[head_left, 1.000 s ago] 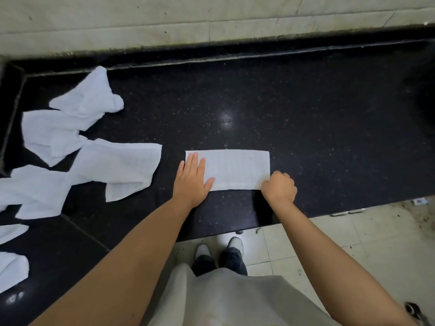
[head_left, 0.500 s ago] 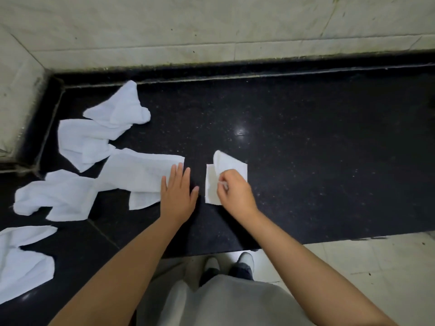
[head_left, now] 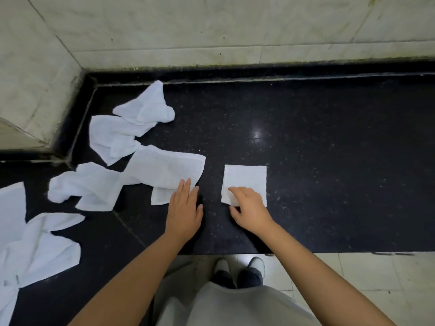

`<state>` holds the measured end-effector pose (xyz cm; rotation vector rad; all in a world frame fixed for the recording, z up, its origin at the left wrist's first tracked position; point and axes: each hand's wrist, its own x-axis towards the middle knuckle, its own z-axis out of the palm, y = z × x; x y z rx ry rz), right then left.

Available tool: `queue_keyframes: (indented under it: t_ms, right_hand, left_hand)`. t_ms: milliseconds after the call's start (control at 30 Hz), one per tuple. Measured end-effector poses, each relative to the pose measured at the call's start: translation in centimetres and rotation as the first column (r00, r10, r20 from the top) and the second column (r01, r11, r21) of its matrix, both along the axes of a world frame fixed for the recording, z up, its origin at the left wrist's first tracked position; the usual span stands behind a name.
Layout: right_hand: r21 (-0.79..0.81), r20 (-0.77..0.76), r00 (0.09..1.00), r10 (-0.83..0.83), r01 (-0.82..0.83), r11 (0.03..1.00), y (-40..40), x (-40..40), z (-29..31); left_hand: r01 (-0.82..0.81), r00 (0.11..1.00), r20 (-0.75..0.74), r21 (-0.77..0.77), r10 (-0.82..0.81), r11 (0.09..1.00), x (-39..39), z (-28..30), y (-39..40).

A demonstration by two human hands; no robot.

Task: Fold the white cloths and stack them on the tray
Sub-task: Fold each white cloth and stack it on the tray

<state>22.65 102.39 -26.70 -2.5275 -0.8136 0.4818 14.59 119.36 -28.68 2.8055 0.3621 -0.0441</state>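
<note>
1. Pale marble wall (head_left: pixel 211 27) runs behind a black speckled table (head_left: pixel 329 161), which turns a corner at the left; a light glare sits on the stone near its middle.
2. Head view, cut off or hard to read: the loose cloth pile at the lower left (head_left: pixel 35 243) runs out of the frame at the left edge, so its full extent is unknown. How many separate cloths make up the crumpled group cannot be told, since they overlap. No tray shows in this view.
3. Folded cloth (head_left: pixel 247 180) lies flat on the table, a small white square with straight edges, well apart from the wall and just right of the loose ones. Its near left corner is hidden under the right hand.
4. Right hand (head_left: pixel 249 208) rests on that near edge, fingers (head_left: pixel 235 191) curled onto the fabric with the thumb off on the stone; whether they pinch it or only press is unclear.
5. Left hand (head_left: pixel 184 208) lies flat, fingers straight and close together, the tips touching the corner of an unfolded cloth (head_left: pixel 164 168).
6. Crumpled cloths (head_left: pixel 131 128) trail from that one toward the table's back left corner.
7. Below the table edge: pale floor tiles (head_left: pixel 376 274), two shoes (head_left: pixel 240 264) and a grey garment (head_left: pixel 223 307).
</note>
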Motion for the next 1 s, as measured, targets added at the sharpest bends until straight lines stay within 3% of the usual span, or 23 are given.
queue_keyframes:
  t_ms: [67, 167, 267, 500, 667, 767, 833, 1000]
  right_hand:
    - [-0.018, 0.13, 0.991, -0.009, 0.012, 1.0, -2.2, 0.2, -0.1]
    - [-0.179, 0.217, 0.976, -0.008, 0.048, 0.983, -4.5, 0.8, -0.3]
    - [-0.249, 0.176, 0.984, -0.012, 0.057, 0.967, -5.3, 0.8, -0.3]
    - [-0.26, 0.164, 0.982, 0.098, -0.053, 0.964, -4.8, 2.3, -0.5]
    - [-0.054, 0.067, 0.995, -0.076, 0.08, 0.995, -4.4, 2.9, 1.4]
    - [0.067, 0.052, 0.982, -0.184, 0.18, 0.981, -5.4, 3.2, 2.9]
    - [0.114, 0.051, 0.965, -0.257, 0.25, 0.961, -7.0, 3.4, 3.9]
    - [0.191, 0.05, 0.904, -0.425, 0.409, 0.892, -14.7, 3.2, 6.7]
  left_hand:
    - [0.108, 0.991, 0.08, -0.01, -0.107, 0.994, 1.0, -0.2, -0.7]
    - [0.322, 0.931, 0.194, -0.039, -0.309, 0.946, 2.7, -0.3, -2.7]
    - [0.467, 0.879, 0.108, 0.008, -0.465, 0.884, 3.8, -0.7, -4.7]
    - [0.452, 0.879, 0.043, 0.238, -0.474, 0.86, 5.3, -1.6, -4.9]
    - [0.469, 0.868, 0.009, 0.312, -0.496, 0.826, 6.4, -0.9, -4.9]
    - [0.479, 0.846, 0.073, 0.328, -0.528, 0.814, 7.5, -0.2, -5.6]
    - [0.516, 0.785, 0.16, 0.366, -0.598, 0.775, 8.6, 0.6, -6.4]
    - [0.68, 0.496, 0.349, 0.412, -0.795, 0.606, 12.8, 3.4, -11.6]
